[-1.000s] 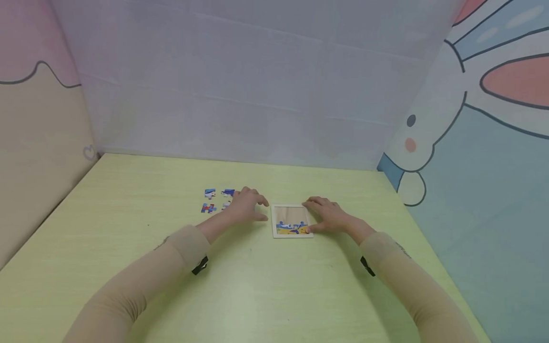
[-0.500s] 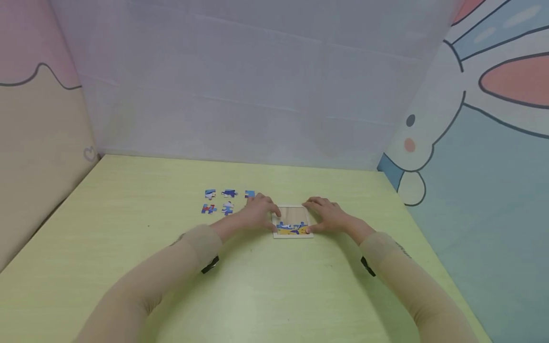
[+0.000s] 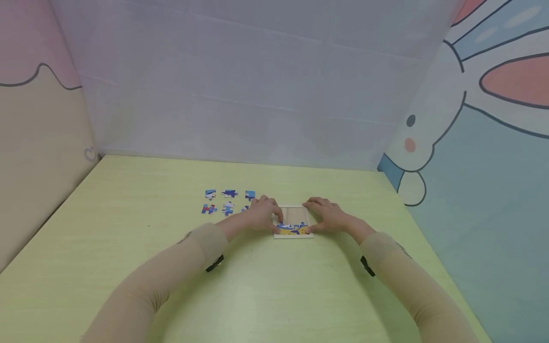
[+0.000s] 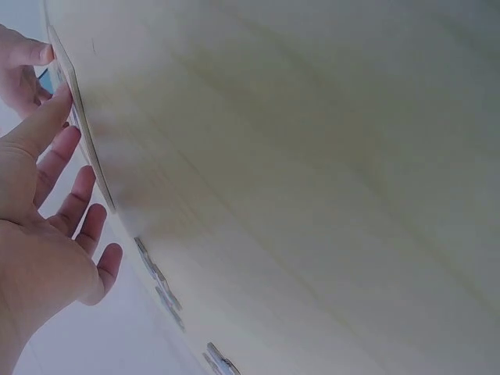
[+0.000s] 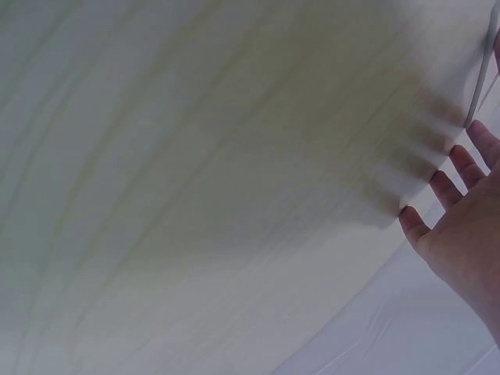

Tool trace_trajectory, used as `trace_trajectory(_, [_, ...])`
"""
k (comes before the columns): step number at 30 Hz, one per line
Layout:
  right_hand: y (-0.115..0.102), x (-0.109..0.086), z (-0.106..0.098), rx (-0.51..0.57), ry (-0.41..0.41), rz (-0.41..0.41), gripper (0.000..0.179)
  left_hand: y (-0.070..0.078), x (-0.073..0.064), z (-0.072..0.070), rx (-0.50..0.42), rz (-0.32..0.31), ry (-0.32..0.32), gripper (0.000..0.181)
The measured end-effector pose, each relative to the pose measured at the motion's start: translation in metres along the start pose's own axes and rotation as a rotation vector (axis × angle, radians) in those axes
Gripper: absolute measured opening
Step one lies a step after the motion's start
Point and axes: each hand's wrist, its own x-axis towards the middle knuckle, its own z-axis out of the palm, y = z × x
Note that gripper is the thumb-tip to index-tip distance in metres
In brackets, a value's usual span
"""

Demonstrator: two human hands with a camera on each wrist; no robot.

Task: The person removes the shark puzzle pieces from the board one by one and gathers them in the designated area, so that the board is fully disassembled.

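A small square puzzle frame [image 3: 293, 237] with a pale rim lies on the table in the head view. Yellow and blue jigsaw pieces [image 3: 291, 230] fill its near part; bare wood [image 3: 294, 214] shows behind them. My left hand [image 3: 259, 215] reaches over the frame's left side, its thumb and fingertips touching the near left part. In the left wrist view its other fingers [image 4: 87, 226] spread loosely. My right hand [image 3: 329, 217] steadies the right side, thumb at the near right corner and fingers by the far corner. The right wrist view shows those fingers [image 5: 447, 190] fairly straight.
Left of the frame lie several loose jigsaw pieces in two rows, among them a red and blue piece [image 3: 208, 209] and a dark blue piece [image 3: 229, 193]. One is partly hidden by my left hand. A white wall [image 3: 240, 95] backs the pale yellow-green table [image 3: 257, 295].
My left hand has moved right from beside the loose pieces onto the frame's left side, uncovering some of those pieces. The right hand and the frame have hardly moved.
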Motion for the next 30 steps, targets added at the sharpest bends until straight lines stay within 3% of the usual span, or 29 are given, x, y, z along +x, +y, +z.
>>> trace_trajectory(7, [-0.004, 0.001, 0.000, 0.021, -0.007, 0.041, 0.077, 0.003, -0.002, -0.001, -0.002, -0.020, -0.012, 0.021])
trace_trajectory(17, [-0.013, 0.008, 0.011, -0.089, 0.039, 0.113, 0.087, 0.004, 0.000, -0.001, -0.011, -0.017, -0.021, 0.021])
trace_trajectory(30, [-0.017, 0.007, 0.009, -0.076, 0.063, 0.102, 0.084, 0.003, -0.001, 0.000, -0.085, -0.014, 0.000, 0.019])
